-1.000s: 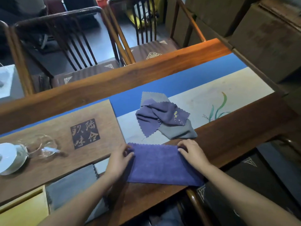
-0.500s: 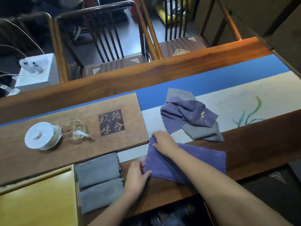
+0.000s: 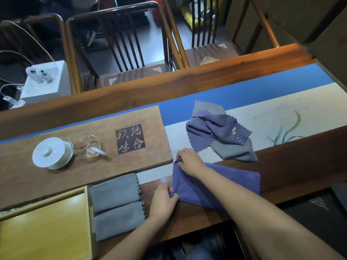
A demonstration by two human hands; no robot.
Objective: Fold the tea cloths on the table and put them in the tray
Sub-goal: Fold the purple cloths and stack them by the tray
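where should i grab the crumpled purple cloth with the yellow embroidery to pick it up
Take the embroidered purple cloth by its near-left scalloped corner, which lies flat and free on the pale runner, coming from above on the near side. Its middle is bunched and lies over a grey cloth, so a pinch there would likely lift both. Both hands are busy on the other purple cloth.

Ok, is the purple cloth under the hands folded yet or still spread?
Partly folded: the purple scalloped-edge cloth lies as a doubled strip, with the right hand and left hand pinching its left end.
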